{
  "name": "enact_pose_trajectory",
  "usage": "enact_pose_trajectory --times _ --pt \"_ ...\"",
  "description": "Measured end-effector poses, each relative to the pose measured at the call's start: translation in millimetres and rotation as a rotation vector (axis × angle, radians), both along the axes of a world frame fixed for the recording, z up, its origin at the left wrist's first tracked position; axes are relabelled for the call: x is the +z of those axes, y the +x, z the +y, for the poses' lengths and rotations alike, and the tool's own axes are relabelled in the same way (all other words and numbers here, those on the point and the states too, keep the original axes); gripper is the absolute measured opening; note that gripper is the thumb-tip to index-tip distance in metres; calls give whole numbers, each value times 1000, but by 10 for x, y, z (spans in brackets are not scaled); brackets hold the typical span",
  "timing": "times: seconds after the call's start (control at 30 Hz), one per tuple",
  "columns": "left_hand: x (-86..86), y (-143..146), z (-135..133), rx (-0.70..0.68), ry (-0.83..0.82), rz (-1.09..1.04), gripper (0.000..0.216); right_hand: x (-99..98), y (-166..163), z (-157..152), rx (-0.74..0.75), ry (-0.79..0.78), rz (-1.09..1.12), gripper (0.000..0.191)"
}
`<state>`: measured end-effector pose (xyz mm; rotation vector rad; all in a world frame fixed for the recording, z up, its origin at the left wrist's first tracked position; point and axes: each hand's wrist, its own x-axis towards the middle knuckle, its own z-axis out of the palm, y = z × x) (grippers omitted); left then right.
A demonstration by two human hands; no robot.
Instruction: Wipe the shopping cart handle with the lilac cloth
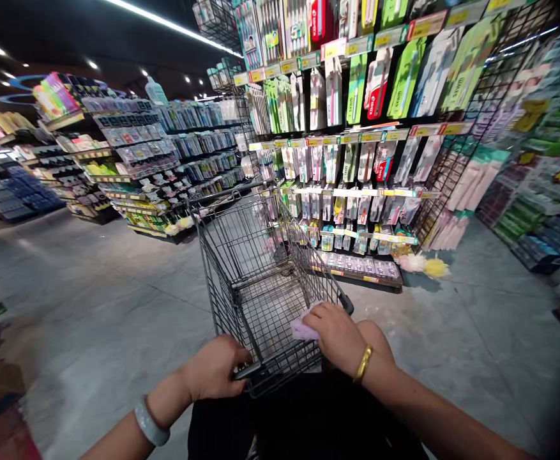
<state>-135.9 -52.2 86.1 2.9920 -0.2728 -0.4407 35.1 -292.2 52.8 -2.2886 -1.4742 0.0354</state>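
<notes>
Shelves are seen beyond the cart, on its left. At the cart's near left corner, the handle is gripped by the left hand. Lilac cloth is clamped in the right hand at the cart's near edge; whether metal is touched cannot be told. A rack stands beyond, on the cart's right. Cloth work at that edge seems in hand; a steadied cart and firmly bunched cloth would be called for next.
</notes>
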Motion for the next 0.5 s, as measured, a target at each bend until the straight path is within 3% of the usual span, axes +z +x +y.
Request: enact_pose_trajectory --times 0.13,0.23,0.37,0.5 --pt "-97 -160 -229 256 44 -119 43 -192 -561 382 161 185 20 27" --pt "-304 -181 -436 478 16 -213 46 -249 -693 547 249 197 -30 24" --pt "-520 -133 -513 725 37 -320 48 -29 -212 386 271 -9 -117 17" --pt "-583 -126 -396 784 176 -351 54 195 383 53 228 -144 -168 19"
